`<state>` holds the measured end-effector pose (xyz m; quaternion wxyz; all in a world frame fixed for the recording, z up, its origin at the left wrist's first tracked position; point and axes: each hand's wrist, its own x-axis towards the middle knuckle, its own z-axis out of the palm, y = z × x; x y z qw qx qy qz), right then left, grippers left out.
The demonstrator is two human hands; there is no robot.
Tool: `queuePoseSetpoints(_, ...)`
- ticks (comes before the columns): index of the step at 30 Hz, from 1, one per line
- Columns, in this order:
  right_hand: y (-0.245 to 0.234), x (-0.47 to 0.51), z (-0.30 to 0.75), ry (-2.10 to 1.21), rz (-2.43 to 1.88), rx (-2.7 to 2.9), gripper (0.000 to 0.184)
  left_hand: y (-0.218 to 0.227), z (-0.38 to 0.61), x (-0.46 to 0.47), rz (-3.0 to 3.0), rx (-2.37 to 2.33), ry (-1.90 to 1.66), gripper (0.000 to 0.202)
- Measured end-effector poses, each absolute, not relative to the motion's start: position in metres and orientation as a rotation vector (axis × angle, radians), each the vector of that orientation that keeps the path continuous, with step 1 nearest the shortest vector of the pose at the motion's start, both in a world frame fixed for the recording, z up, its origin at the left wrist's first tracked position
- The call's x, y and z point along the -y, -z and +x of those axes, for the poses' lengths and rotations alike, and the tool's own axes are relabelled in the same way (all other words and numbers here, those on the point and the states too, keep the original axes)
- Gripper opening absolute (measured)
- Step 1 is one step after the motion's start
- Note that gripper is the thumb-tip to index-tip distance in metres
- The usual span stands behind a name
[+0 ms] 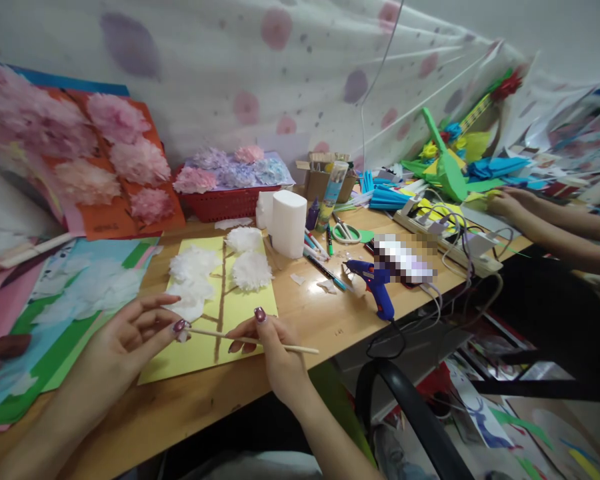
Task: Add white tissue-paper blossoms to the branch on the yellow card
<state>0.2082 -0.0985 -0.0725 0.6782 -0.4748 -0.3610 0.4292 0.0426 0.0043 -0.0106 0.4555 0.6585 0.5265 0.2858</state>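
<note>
My left hand (133, 337) and my right hand (270, 347) hold a thin wooden stick (253, 341) level above the table's front edge. The left thumb and fingertips pinch its left end, with the other fingers spread. The right hand's fingers are closed round its middle. Just behind the stick lies a yellow paper sheet (245, 307) with a brown painted branch and three white tissue flowers (250, 270) stuck on it.
A blue glue gun (375, 283), markers, scissors (347, 232), a white tissue roll (287, 223) and a red basket (225, 200) of paper flowers lie on the wooden table (320, 307). Another person's hands (505, 200) rest at the right by a power strip. A black chair back (410, 413) stands below.
</note>
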Motion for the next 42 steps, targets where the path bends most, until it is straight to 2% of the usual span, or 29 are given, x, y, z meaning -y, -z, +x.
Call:
queuePoseSetpoints(15, 0.072, 0.091, 0.208, -0.953, -1.032, 0.79, 0.059, 0.022, 0.031, -0.022, 1.47, -1.305, -0.747, 0.062)
queuePoseSetpoints(27, 0.076, 0.089, 0.209, -0.975, -1.003, 0.687, 0.053, 0.028, 0.035, -0.02, 1.558, -1.31, -0.707, 0.044)
queuePoseSetpoints(31, 0.079, 0.088, 0.208, -0.967, -0.995, 0.673, 0.052, 0.029, 0.034, -0.021, 1.578, -1.305, -0.716, 0.047)
queuePoseSetpoints(35, 0.081, 0.088, 0.207, -0.906, -1.004, 0.696, 0.049, 0.037, 0.029, -0.025, 1.629, -1.267, -0.72, 0.043)
queuePoseSetpoints(38, 0.079, 0.091, 0.206, -0.865, -0.999, 0.783, 0.046, 0.052, 0.023, -0.028, 1.628, -1.195, -0.798, 0.049)
queuePoseSetpoints(42, 0.069, 0.096, 0.202, -0.871, -1.094, 0.927, 0.032, 0.067, 0.018, -0.022, 1.701, -1.083, -0.838, 0.045)
